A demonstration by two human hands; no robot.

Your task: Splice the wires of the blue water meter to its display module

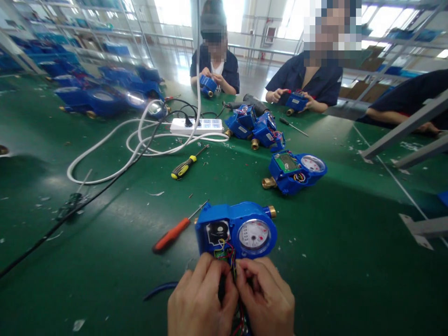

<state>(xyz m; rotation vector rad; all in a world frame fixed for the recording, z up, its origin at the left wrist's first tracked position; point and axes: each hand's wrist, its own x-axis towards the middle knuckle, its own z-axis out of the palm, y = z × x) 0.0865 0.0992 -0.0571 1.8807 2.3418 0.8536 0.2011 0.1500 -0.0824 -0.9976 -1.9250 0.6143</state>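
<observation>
While left fingers and right fingers seemingly pinch wires, the meter lies beyond

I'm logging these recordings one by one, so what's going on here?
A person's left hand and right hand are at the coloured wires of an opened blue meter on the green table; their exact grip is hidden. An orange screwdriver lies beside it. Across the table, two co-workers each hold a similar blue unit.
</observation>
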